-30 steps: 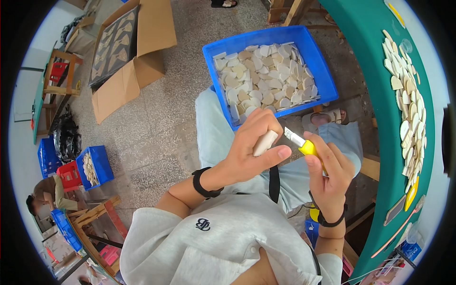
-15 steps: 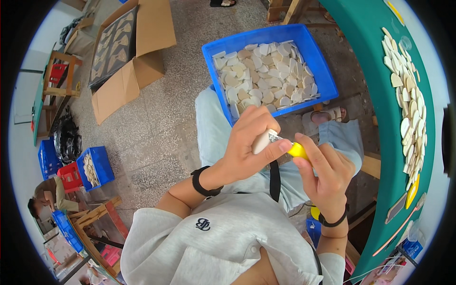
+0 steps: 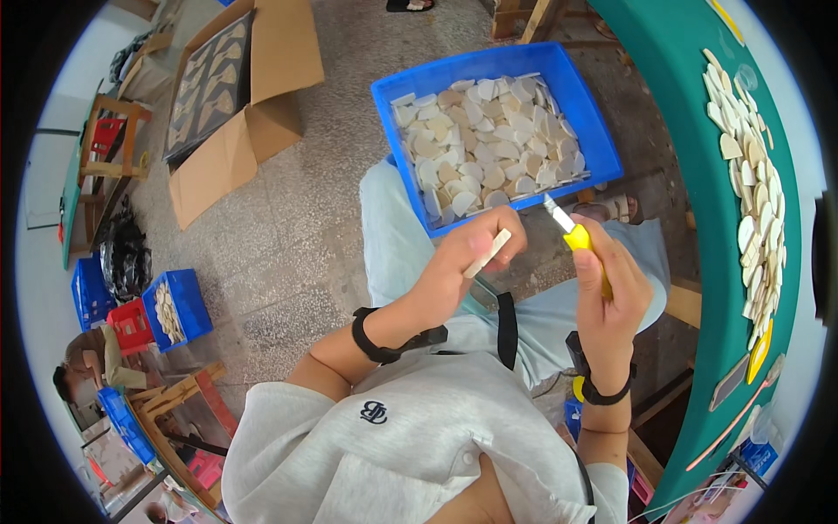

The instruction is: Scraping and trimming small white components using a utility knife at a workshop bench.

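My left hand [image 3: 454,266] pinches a thin off-white flat piece [image 3: 487,254], held edge-on between thumb and fingers. My right hand [image 3: 614,288] is wrapped round a yellow-handled utility knife [image 3: 577,237], its blade out and pointing up and to the left. Blade and piece are apart. Just beyond both hands stands a blue plastic bin [image 3: 598,122], holding many white and beige flat pieces [image 3: 489,144] with rounded edges.
Along the right runs a green table [image 3: 690,113] with a pile of similar pieces [image 3: 758,210], a phone [image 3: 729,384] and a yellow tool [image 3: 759,352]. An open cardboard box [image 3: 288,65] sits at the far left. Farther left are blue bins [image 3: 196,306] and a person [image 3: 92,358].
The knife has come away from the piece and swung up and right, so its blade now shows. My left hand has turned the piece edge-on.
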`<state>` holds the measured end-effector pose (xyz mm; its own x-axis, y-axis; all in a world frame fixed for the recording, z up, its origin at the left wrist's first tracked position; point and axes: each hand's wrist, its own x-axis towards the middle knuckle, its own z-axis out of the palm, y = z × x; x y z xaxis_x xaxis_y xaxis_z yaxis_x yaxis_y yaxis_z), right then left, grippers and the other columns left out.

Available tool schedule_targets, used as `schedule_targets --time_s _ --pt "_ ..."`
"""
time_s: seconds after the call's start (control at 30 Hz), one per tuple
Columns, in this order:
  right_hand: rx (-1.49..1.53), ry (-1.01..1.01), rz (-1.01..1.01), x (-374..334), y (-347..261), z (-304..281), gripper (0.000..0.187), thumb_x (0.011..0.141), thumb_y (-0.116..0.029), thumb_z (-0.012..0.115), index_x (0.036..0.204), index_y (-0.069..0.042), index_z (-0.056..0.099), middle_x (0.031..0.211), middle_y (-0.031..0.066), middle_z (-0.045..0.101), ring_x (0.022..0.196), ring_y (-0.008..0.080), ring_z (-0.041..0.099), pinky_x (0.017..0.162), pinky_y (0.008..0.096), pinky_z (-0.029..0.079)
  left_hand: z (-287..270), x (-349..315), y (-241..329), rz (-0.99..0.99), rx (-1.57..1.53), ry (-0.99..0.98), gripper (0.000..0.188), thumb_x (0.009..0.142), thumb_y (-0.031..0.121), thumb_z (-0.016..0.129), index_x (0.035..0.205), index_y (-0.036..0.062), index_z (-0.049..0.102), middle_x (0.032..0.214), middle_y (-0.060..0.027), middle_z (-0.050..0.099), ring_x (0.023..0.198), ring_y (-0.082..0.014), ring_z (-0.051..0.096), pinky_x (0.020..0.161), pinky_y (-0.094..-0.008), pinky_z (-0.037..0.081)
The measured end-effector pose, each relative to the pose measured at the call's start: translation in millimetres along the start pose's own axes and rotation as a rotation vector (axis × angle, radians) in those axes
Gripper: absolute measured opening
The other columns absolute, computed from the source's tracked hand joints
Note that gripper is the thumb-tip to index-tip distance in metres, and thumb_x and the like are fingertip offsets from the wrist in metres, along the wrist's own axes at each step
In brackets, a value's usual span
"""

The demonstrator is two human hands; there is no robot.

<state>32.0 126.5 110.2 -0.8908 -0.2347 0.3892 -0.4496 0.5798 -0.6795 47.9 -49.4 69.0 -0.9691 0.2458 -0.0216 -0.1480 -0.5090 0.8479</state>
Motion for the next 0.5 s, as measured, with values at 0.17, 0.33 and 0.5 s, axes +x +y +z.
schedule_targets --time_s 0.17,0.33,0.5 --pt "0.088 -0.009 0.033 -1.0 -1.8 2.2 0.020 0.086 -0.009 0.062 0.104 -0.001 0.065 0.068 0.0077 0.055 0.053 0.0122 0.045 0.048 0.0240 0.035 -2.1 5.1 5.0 -0.190 -0.346 -0.091 0.038 0.083 0.046 0.035 0.068 0.0123 0.042 0.070 -0.0019 0.038 0.069 -0.0158 0.033 0.060 -0.0269 0.029" --pt "0.119 -0.058 0.052 -5.1 -3.4 3.8 0.020 0.086 -0.009 0.062 0.105 -0.002 0.064 0.067 0.0070 0.054 0.053 0.0117 0.044 0.047 0.0243 0.035 -7.2 4.9 0.1 -0.214 -0.416 -0.110 0.042 0.089 0.047 0.032 0.066 0.0131 0.041 0.070 -0.0019 0.038 0.069 -0.0151 0.033 0.059 -0.0265 0.028" --pt "0.090 -0.140 0.009 -6.5 -8.7 -0.5 0.022 0.084 -0.011 0.064 0.105 -0.003 0.064 0.064 0.0060 0.051 0.049 0.0151 0.044 0.045 0.0268 0.034 -4.0 0.2 3.8 -0.158 -0.219 -0.004 0.050 0.091 0.057 0.033 0.073 0.0116 0.042 0.077 -0.0015 0.040 0.070 -0.0131 0.033 0.061 -0.0260 0.028"
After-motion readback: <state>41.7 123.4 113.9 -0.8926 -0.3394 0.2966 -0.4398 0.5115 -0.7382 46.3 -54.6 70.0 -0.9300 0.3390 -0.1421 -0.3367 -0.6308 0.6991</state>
